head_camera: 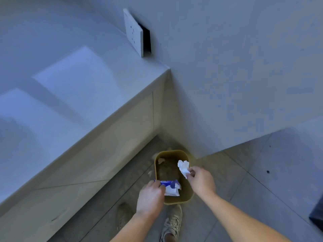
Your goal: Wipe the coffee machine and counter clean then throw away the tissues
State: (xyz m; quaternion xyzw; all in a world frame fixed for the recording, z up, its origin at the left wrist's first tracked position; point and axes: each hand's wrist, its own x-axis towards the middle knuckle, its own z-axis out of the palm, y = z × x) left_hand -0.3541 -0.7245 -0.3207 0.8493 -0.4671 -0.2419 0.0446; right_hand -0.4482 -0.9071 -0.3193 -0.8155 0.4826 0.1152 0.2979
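I see the bin (172, 151) tucked in a corner, with the cabinet front (122, 137) near on its left and the wall (227, 84) just beside its far right edge. The left hand (152, 196) and its tissue pack (170, 186) cover the near rim. The right hand (201, 180) pinches a crumpled tissue (183, 167) over the right side. The middle and far end of the opening are free. There's open floor (244, 172) to the right, and the shoes (172, 222) crowd the near side.
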